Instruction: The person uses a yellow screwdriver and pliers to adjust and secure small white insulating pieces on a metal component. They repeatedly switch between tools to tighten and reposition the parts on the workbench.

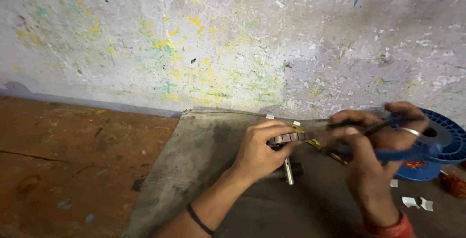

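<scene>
A blue plastic spool (444, 143) lies at three o'clock of the hands, white paper scraps (416, 202) at five o'clock. A grey cloth (194, 170) covers the brown floor (73, 155) below a paint-flecked wall (218, 39). The left hand (259, 150) has its fingers clamped around a slotted motor armature (287, 141), shaft pointing to six o'clock. The right hand (376, 158) pinches a thin dark tool (383, 124) at the armature's three o'clock.

No packages, labels, signs or screens are visible anywhere in this view.
</scene>
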